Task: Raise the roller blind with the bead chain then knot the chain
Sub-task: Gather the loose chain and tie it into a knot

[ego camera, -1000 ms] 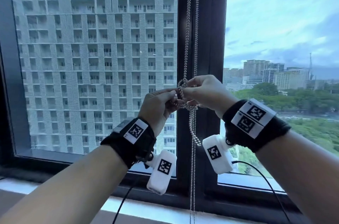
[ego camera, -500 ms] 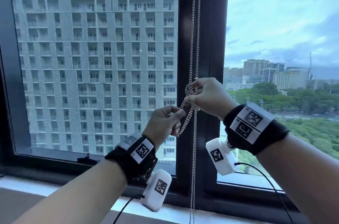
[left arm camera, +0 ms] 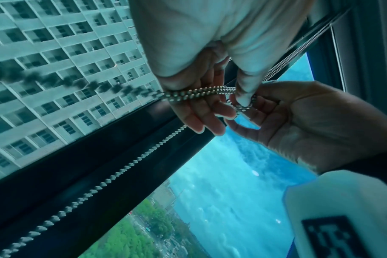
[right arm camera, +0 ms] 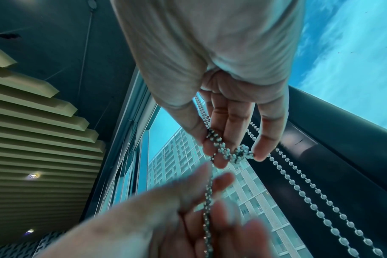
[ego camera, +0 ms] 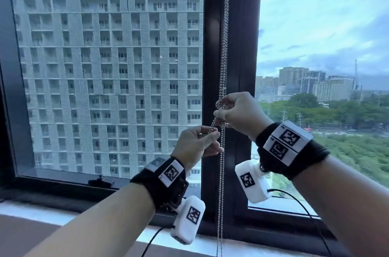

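A silver bead chain [ego camera: 223, 57] hangs doubled in front of the dark window post [ego camera: 242, 46]. My right hand [ego camera: 221, 109] pinches a small knotted loop of the chain at mid height; in the right wrist view its thumb and fingers [right arm camera: 232, 153] clamp that bunch of beads. My left hand [ego camera: 212, 132], lower and to the left, pinches a doubled strand that runs up to the loop; in the left wrist view the strand [left arm camera: 199, 92] crosses its fingers. The rest of the chain [ego camera: 220, 204] hangs straight down to the sill. The roller blind is out of view.
The pale window sill [ego camera: 73, 213] runs along the bottom, with a small black latch [ego camera: 101, 182] on the left pane's frame. Wrist camera cables [ego camera: 303, 208] hang under both wrists. Slatted ceiling panels [right arm camera: 33, 122] lie up and to the left.
My left hand has dropped down and left from the right hand, drawing a doubled strand out of the loop. The loop at my right hand has shrunk to a tight bunch.
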`<control>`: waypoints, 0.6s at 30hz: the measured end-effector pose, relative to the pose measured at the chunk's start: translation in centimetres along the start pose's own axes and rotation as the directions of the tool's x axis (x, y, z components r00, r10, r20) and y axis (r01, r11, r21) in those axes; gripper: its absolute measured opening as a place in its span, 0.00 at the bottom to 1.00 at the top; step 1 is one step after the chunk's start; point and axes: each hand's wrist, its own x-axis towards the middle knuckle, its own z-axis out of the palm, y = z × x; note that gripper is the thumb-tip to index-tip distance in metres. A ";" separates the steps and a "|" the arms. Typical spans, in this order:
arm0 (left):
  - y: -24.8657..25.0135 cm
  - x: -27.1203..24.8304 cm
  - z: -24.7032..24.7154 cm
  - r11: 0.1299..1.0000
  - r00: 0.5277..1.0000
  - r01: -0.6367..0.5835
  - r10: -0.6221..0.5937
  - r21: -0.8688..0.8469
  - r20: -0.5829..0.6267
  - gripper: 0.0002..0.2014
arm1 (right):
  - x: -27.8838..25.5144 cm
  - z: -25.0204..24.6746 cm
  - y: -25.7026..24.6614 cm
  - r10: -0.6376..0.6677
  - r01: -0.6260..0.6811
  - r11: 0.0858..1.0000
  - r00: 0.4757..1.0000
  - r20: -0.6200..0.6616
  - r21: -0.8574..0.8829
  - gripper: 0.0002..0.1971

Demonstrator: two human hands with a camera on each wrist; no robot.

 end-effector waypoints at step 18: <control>0.3 -0.9 1.9 0.998 0.988 -0.039 0.032 -0.041 -0.153 0.10 | -0.9 -0.3 -0.6 -0.080 0.080 0.996 0.997 -0.008 -0.030 0.12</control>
